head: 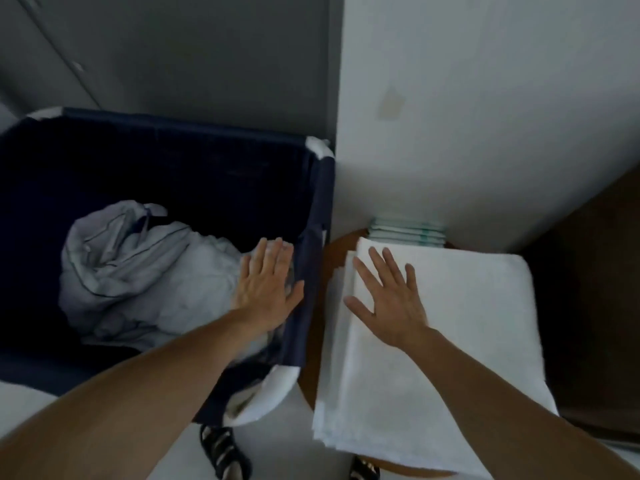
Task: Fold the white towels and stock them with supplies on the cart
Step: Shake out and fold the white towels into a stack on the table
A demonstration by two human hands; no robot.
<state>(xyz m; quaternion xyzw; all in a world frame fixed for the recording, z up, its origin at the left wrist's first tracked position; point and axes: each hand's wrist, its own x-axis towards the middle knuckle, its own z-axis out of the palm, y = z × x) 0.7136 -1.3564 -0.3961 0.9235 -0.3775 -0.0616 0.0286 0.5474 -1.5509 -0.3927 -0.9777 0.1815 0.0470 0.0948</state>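
Right hand (388,299) lies flat on the stack of folded white towels (467,323), fingers (377,265) straight and spread wide, gripping nothing. Likely pressing the stack down to flatten it and stop it sliding. The stack sits on a round brown worktop (311,341), hanging over its near edge, with layered edges showing along the left side.

Left hand (268,282) reaches into the navy fabric bin (173,161) just left of the worktop. Its fingers (273,254) are straight and close together, holding nothing. The hand is over the right edge of the crumpled pale linen (138,271) lying in the bin. It is blurred, so cannot tell if it touches. Probably going for the next piece to fold, but cannot tell if that bundle is a towel, since it shows thin dark stripes.

A small pile of thin packets (407,232) with green edges sits behind the towels against the white wall (485,98), likely supplies parked out of the folding space.

Step judged: folded stack being steadied while the next piece is fetched. No cart shelf in view, so stocking is not yet done. Risk: the overhanging stack may slip once the pressing hand lifts.
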